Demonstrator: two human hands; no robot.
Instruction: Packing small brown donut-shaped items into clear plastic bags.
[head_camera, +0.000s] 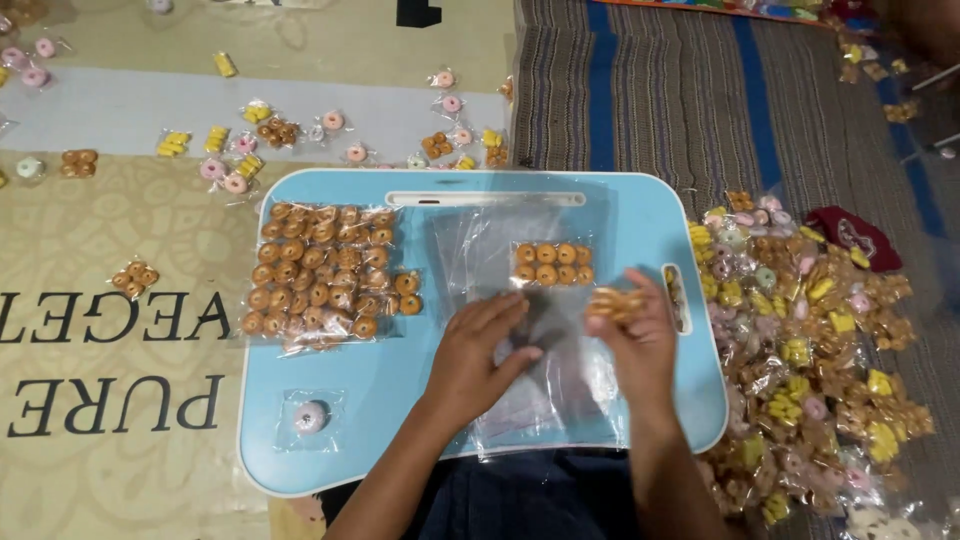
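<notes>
So on the far left there's a tan floor mat (120, 400) with big dark lettering, and loose little packets of ring snacks (135, 278) dotted over it with plenty of bare space between them. Next is the light blue lap desk (380, 440) with a white rim and rounded corners; its near-left corner is mostly free, just one clear packet holding a single pale pink ring (310, 416). Upper left of the desk has a tidy block of clear packets full of golden-brown rings (325, 280), touching each other edge to edge. Middle of the desk is a stack of empty clear plastic bags (560, 390), glossy and wrinkly, and on its far part sits a packet with two rows of brown rings (553, 264). The left hand (480, 350) lies flat on the bags, fingers spread and pressing down rather than pinching anything. Just right of it, the right hand (635, 340) has its fingers closed around a small packet of golden rings (615, 303), held a bit above the bags near the desk's right edge. Past that edge, on a striped grey-and-blue rug (650, 90), there's a big heap of mixed packets (810, 350), yellow, pink and brown, crowding right up against the desk.
</notes>
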